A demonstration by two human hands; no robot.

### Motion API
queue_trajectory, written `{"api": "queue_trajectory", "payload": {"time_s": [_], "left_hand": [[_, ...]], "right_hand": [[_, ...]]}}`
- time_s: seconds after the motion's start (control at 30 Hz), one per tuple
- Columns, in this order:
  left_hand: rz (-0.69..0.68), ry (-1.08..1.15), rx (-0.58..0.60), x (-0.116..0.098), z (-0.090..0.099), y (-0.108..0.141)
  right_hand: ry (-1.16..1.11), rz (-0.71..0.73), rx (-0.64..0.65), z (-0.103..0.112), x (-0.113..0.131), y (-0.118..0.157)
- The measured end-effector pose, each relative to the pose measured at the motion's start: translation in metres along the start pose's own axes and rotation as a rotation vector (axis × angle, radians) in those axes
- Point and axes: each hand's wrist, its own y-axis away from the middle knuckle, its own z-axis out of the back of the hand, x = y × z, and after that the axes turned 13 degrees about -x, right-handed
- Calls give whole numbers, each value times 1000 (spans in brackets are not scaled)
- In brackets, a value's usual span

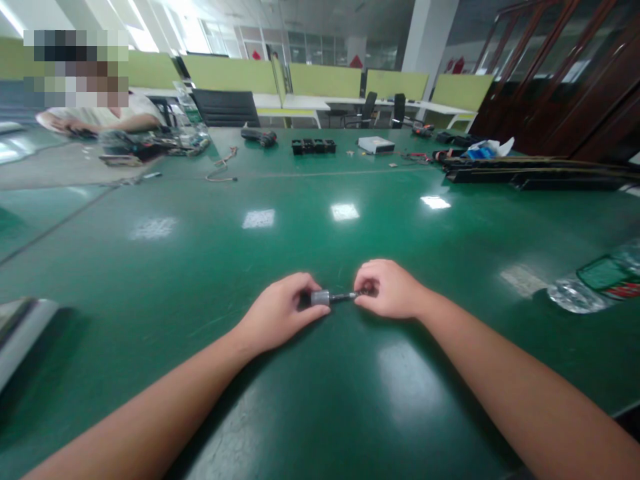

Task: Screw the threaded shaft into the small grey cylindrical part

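Observation:
My left hand [285, 310] pinches a short grey metal cylinder [321, 298], which looks like a small motor, between thumb and fingers. From the cylinder's right side a thin dark shaft [341, 297] runs across the gap to my right hand [387, 290]. The fingers of my right hand are closed on the shaft's far end, where a small dark part [369, 291] shows between them. What that part is, I cannot make out. Both hands are low over the green tabletop [320, 247], near its middle.
A plastic bottle [595, 287] lies at the right. Behind are a power drill [259, 137], black blocks [314, 145], a white box [376, 145] and long dark rails [530, 175]. A light-edged object [30, 333] sits at left. Another person [125, 117] sits at the far left.

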Motion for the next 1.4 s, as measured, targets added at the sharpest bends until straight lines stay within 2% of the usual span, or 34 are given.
{"api": "queue_trajectory", "payload": {"time_s": [0.17, 0.33, 0.47, 0.7, 0.9, 1.0, 1.2, 1.4], "left_hand": [[0, 0, 3, 1, 0, 0], [9, 2, 3, 1, -1, 0], [13, 0, 10, 1, -1, 0], [4, 7, 7, 3, -1, 0], [0, 4, 7, 2, -1, -1], [-5, 9, 6, 2, -1, -1], [-4, 4, 2, 1, -1, -1], [-21, 9, 9, 4, -2, -1]], "right_hand": [[-77, 7, -14, -4, 5, 1], [-297, -146, 1, -7, 9, 2], [-313, -145, -2, -6, 11, 2], [-455, -174, 100, -7, 14, 2], [-405, -207, 92, -7, 13, 2], [-340, -187, 84, -8, 13, 1], [-261, -50, 16, -16, 11, 1], [-235, 20, 36, -19, 9, 1]]}}
